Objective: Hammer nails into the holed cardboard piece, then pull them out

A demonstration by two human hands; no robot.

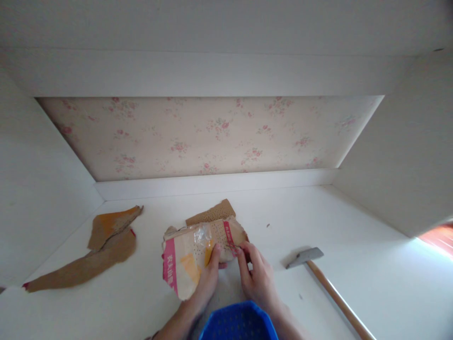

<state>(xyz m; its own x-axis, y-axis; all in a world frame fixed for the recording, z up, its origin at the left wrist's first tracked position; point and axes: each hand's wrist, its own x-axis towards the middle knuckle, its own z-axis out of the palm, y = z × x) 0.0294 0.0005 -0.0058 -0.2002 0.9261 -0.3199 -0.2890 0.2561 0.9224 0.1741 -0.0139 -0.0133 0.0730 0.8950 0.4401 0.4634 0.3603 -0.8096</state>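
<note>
My left hand (207,278) and my right hand (256,274) both grip a torn paper package (193,255), beige with pink bands, orange patches and a clear plastic window. It lies on a white shelf surface (141,293) in front of me. The left thumb presses on its lower middle, and the right fingers pinch its right edge near a pink strip. A brown perforated cardboard flap (211,213) sticks out behind the package.
A long torn strip of brown and orange paper (95,250) lies to the left. A hammer (318,274) with a wooden handle lies to the right. A blue perforated basket (239,323) sits at the bottom edge. Floral wallpaper (212,137) backs the white alcove.
</note>
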